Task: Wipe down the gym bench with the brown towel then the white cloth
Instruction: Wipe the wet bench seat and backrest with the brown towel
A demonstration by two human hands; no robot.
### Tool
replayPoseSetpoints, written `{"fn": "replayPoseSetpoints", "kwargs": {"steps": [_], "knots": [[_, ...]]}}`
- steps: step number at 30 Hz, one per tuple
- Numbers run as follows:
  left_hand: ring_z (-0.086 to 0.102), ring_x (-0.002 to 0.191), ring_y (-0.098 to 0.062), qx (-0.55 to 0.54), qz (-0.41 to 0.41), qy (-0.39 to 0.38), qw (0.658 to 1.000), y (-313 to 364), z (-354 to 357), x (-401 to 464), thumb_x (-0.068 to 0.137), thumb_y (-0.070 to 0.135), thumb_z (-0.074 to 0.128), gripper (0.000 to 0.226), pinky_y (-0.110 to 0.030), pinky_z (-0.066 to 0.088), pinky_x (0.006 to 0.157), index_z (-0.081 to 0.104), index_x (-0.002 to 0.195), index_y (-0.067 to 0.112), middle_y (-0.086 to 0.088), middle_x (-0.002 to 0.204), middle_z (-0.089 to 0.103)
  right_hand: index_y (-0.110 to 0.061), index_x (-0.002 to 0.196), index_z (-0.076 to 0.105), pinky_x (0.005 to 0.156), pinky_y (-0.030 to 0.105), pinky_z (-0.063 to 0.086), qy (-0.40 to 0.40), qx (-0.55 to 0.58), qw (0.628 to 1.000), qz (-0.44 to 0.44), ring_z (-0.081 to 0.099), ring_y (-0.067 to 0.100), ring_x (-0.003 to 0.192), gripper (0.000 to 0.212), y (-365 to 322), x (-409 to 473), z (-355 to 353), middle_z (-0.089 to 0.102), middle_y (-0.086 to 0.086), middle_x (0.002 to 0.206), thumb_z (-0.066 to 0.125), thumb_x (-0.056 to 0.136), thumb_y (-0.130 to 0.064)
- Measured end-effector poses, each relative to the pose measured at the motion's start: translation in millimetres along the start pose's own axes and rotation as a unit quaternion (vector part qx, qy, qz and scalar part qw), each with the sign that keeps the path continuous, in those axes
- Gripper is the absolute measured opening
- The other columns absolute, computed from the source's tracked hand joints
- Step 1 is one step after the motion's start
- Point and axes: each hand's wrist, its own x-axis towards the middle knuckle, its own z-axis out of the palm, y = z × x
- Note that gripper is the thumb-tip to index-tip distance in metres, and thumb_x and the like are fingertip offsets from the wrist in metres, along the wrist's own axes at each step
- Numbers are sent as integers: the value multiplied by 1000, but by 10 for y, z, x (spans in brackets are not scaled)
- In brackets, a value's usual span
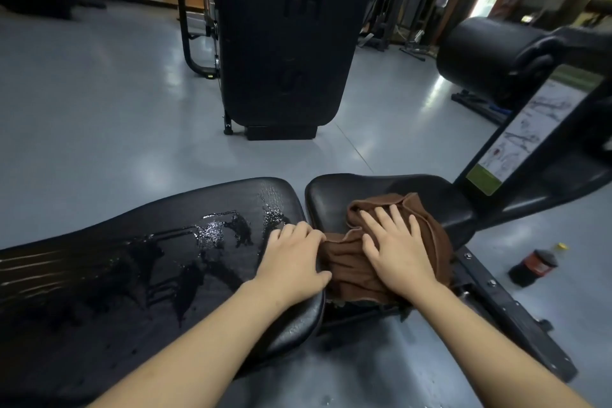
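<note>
On bench [381, 189]: hands (both) pressing brown towel [351, 262].

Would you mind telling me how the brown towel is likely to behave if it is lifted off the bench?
The towel is probably floppy: it lies bunched in folds under the right hand and sags into the gap between the pads. It would likely hang limp. Liquid on the bench suggests it may get damp and heavier.

Only embossed "E" legible on upright pad [291, 26].

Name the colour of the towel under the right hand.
Brown, clearest in the head view: towel, right hand.
</note>
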Motion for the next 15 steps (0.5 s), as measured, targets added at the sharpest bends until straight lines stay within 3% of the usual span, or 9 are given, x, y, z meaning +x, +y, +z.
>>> {"fn": "replayPoseSetpoints", "kwargs": {"steps": [3, 5, 8, 10, 13, 15], "knots": [[36, 134, -23, -17, 5, -14, 1000, 195, 77, 30, 82, 65, 62, 86, -37, 23, 112, 32, 151, 23, 1, 142, 40, -27, 148, 48, 122, 49, 9, 77, 47, 996, 28, 24, 29, 151, 68, 16, -223, 90, 42, 4, 157, 15, 93, -48], [38, 131, -23, -19, 1, -16, 1000, 276, 120, 54, 80, 64, 66, 90, -35, 25, 112, 31, 150, 21, 0, 140, 39, -17, 141, 57, 122, 47, 14, 131, 93, 986, 31, 32, 31, 148, 60, 30, -363, 196, 51, 7, 151, 25, 96, -41], [43, 118, -20, -30, 9, -1, 1000, 303, 114, 90, 77, 58, 73, 59, -33, 30, 105, 50, 121, 26, 3, 124, 42, -8, 130, 64, 123, 34, 12, 171, 173, 969, 36, 42, 30, 142, 53, 48, -489, 273, 58, 12, 142, 33, 96, -34], [44, 114, -19, -47, 16, -7, 999, 330, 91, 87, 79, 55, 73, 43, -33, 32, 101, 52, 105, 28, 4, 117, 43, -5, 124, 67, 121, 32, 18, 202, 239, 949, 40, 48, 23, 137, 51, 47, -545, 226, 62, 7, 136, 34, 96, -32], [53, 111, -23, -63, 34, -21, 997, 434, 44, 48, 86, 52, 67, 32, -37, 40, 94, 48, 99, 29, 3, 113, 56, -5, 122, 68, 113, 34, 36, 239, 357, 901, 59, 53, 5, 122, 52, 0, -627, 53, 65, 0, 127, 36, 95, -36], [61, 102, -28, -92, 39, -27, 995, 536, -14, -16, 89, 52, 63, 31, -39, 47, 86, 41, 94, 31, 1, 106, 66, -10, 117, 70, 102, 31, 45, 242, 430, 867, 71, 62, 10, 111, 49, -33, -676, -104, 71, 0, 117, 36, 95, -38]]}}
